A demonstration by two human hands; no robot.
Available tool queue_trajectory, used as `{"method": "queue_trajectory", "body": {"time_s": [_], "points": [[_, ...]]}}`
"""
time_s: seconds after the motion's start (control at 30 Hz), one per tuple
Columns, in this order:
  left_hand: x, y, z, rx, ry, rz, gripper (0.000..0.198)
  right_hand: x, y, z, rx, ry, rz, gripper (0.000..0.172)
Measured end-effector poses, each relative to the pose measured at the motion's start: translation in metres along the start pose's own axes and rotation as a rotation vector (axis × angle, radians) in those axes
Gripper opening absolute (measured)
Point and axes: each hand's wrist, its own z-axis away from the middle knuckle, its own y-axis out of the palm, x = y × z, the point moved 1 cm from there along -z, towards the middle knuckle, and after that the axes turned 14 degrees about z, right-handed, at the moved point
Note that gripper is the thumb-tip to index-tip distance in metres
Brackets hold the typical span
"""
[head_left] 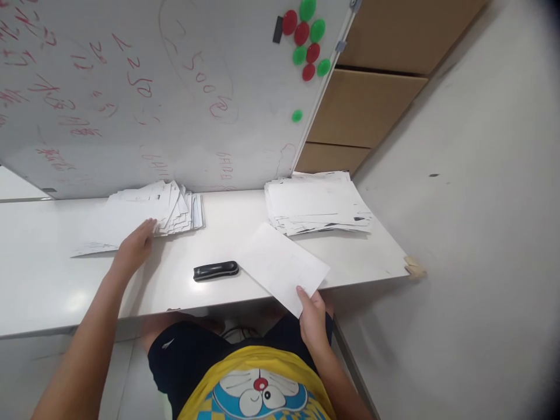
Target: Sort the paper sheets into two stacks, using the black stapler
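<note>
My right hand [312, 318] is closed on the near corner of a white sheet of paper [282, 262], thumb on top. The sheet slants across the front part of the table, its far end close to the right pile. My left hand [136, 242] rests with stretched fingers at the near edge of a fanned, uneven stack of papers [126, 210]; its fingertips touch the sheets. Between my hands lies a black stapler [216, 270], clear of both. Farther right is a second pile of papers [315, 201], loosely squared.
A whiteboard [175, 134] with red handwriting stands along the back of the white table [175, 291]. Red and green round magnets [301, 34] and a small black block [277, 29] stick to it. Brown cardboard boxes [376, 108] are behind, and a wall [472, 233] bounds the right.
</note>
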Motion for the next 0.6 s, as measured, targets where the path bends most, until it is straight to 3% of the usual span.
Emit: {"method": "queue_trajectory", "body": {"time_s": [0.3,0.4,0.5,0.6], "points": [[-0.001,-0.039,0.028,-0.012,-0.376,-0.021,0.041,0.008,0.004,-0.004,-0.023,-0.102,0.107,0.050],[-0.008,-0.041,0.033,-0.051,-0.350,-0.044,0.041,0.007,0.006,-0.005,-0.030,-0.108,0.082,0.048],[-0.013,-0.032,0.031,-0.090,-0.209,-0.101,0.043,0.006,0.008,-0.005,-0.024,-0.103,0.067,0.047],[-0.009,-0.021,0.025,-0.062,-0.146,-0.139,0.056,0.003,0.006,-0.003,-0.035,-0.097,0.073,0.047]]}}
